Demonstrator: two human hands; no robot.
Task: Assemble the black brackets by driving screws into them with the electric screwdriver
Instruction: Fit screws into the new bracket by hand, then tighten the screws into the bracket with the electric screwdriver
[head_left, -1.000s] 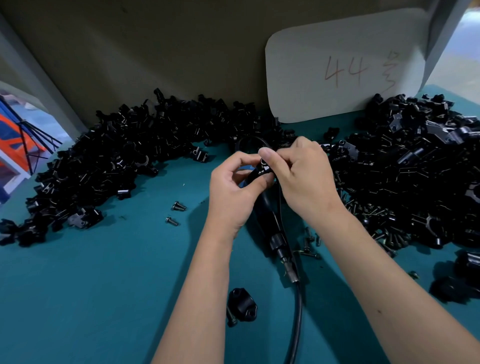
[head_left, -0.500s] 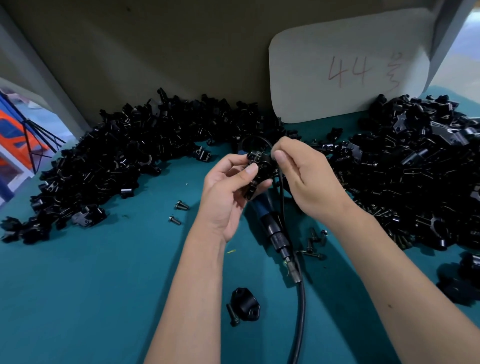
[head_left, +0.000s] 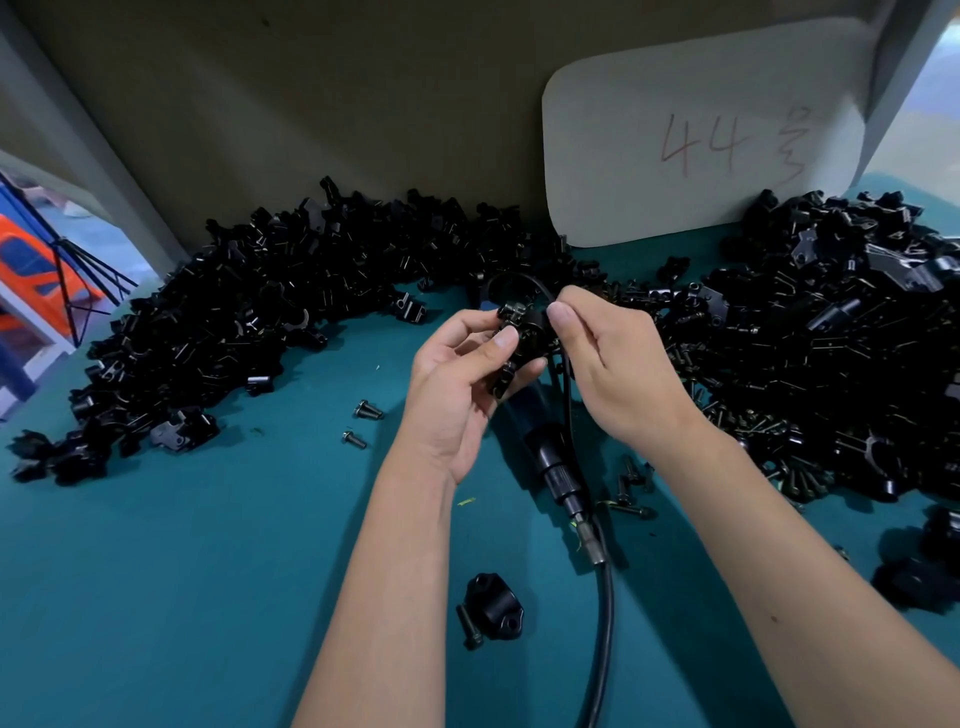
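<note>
Above the green table (head_left: 208, 571), the left hand (head_left: 457, 395) pinches a black bracket (head_left: 522, 338); the right hand (head_left: 618, 369) pinches its 3 o'clock side. The electric screwdriver (head_left: 558, 467) lies beneath, at 6 o'clock. 2 loose screws (head_left: 361, 423) lie at 9 o'clock.

- Dim, even light; daylight glows at both upper corners, either side of the card (head_left: 701, 135).
- Black parts below the card merge into detail-less masses with small glints.
- Soft forearm shadows on the mat (head_left: 208, 571).
- Wide-angle bending at edges; slight softness throughout.
</note>
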